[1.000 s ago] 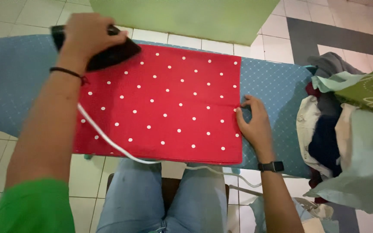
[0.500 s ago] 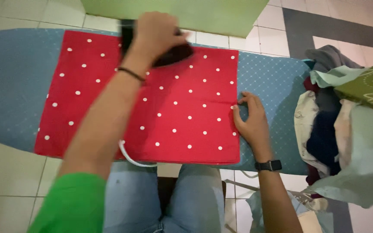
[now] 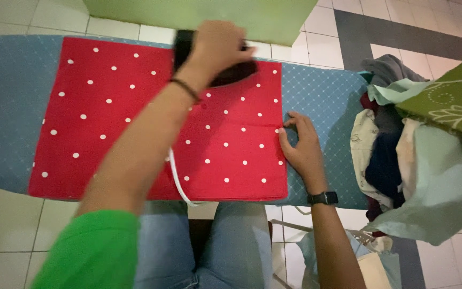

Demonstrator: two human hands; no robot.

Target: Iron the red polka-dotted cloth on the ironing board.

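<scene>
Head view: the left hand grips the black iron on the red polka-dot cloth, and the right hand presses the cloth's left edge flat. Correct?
Not quite. In the head view the right hand rests at the right edge of the red polka-dot cloth, not the left. The rest holds: the left hand grips the black iron on that cloth.

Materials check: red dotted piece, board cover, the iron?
Red dotted cloth: thin woven fabric, matte, likely cotton; it lies flat with a faint fold crease. Board cover: blue quilted textile, diamond stitch lines. Iron under the left hand: dark, slightly glossy, probably plastic housing.
</scene>
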